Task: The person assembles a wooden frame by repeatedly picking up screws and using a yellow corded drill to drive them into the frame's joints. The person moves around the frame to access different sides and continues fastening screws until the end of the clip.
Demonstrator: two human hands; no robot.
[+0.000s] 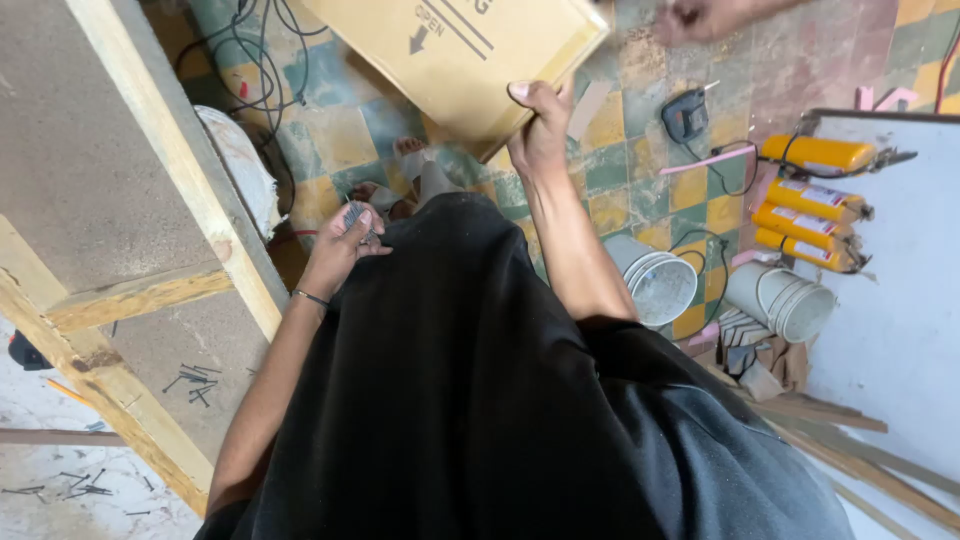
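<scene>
fingers of the right hand (540, 130) grip a cardboard box (460, 55); left hand (340, 245) closed on dark nails (355, 215).

A wooden frame (190, 190) walled off the left, 2 white buckets (725, 290) and yellow canisters (810, 195) crowded the right; tiled floor (640, 170) between lay open.

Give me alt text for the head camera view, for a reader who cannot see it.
Seen from above, a person in black clothing grips the edge of a tilted cardboard box with the right hand, while the left hand holds a bunch of dark nails. A wooden frame stands at left; yellow tubes and white buckets sit at right over a tiled floor.
</scene>
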